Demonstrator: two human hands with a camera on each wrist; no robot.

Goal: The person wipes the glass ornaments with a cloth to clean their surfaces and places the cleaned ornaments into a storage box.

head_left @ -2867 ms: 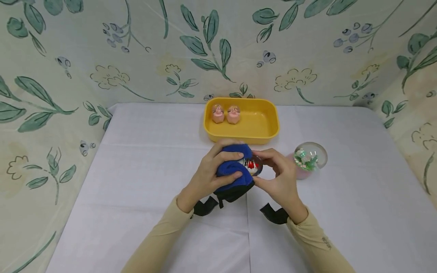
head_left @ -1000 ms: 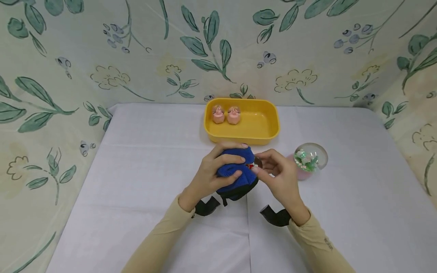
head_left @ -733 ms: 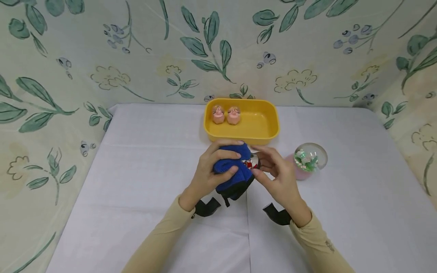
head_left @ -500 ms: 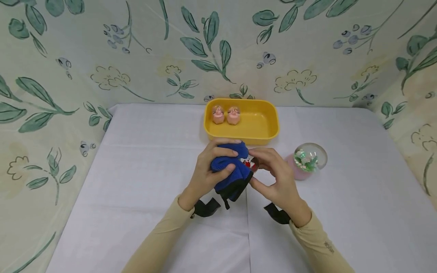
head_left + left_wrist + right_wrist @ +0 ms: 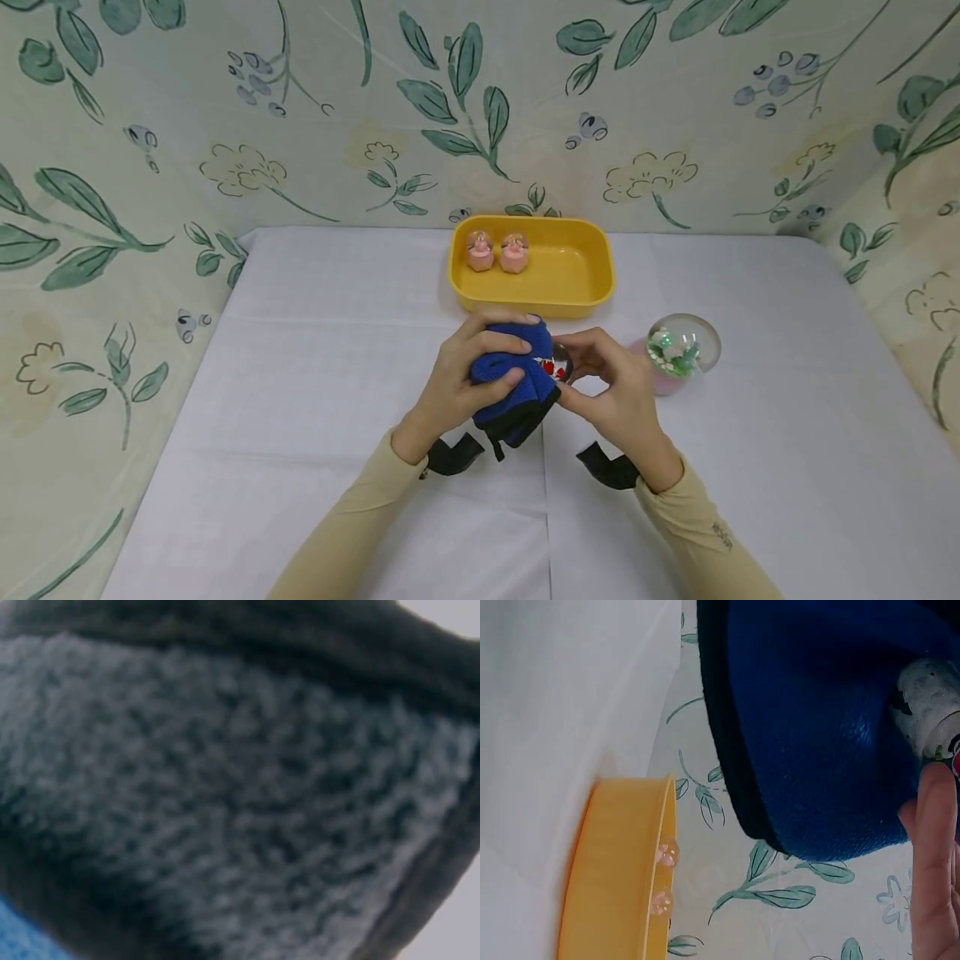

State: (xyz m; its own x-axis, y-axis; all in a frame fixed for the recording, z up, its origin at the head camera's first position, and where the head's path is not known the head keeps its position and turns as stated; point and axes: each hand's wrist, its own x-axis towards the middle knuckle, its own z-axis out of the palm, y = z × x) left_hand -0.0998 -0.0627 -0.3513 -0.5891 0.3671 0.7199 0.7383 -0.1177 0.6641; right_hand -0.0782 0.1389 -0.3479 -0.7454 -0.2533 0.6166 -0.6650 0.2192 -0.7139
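Observation:
My left hand (image 5: 457, 371) grips a blue cloth with black edging (image 5: 517, 396), folded round a small snow globe (image 5: 553, 364). The globe's clear dome, with red and white shapes inside, pokes out of the cloth on the right. My right hand (image 5: 622, 387) pinches that dome between thumb and fingers. In the right wrist view the globe's whitish base (image 5: 926, 701) rests against the blue cloth (image 5: 817, 750), with a fingertip of the right hand (image 5: 936, 855) at it. Dark fuzzy fabric (image 5: 232, 787) fills the left wrist view, where the left hand is out of sight.
Behind the hands stands a yellow tray (image 5: 573, 307) with two small pink domed ornaments (image 5: 497, 253) at its left end. A larger snow globe (image 5: 678, 354) with a pink base and green-white decoration sits right of the right hand. A white cloth (image 5: 322, 358) covers the table.
The right fingers have shifted their hold on the dome, and the snow globe has turned within the cloth. Both hands stay near the same place; tray and larger globe have not moved.

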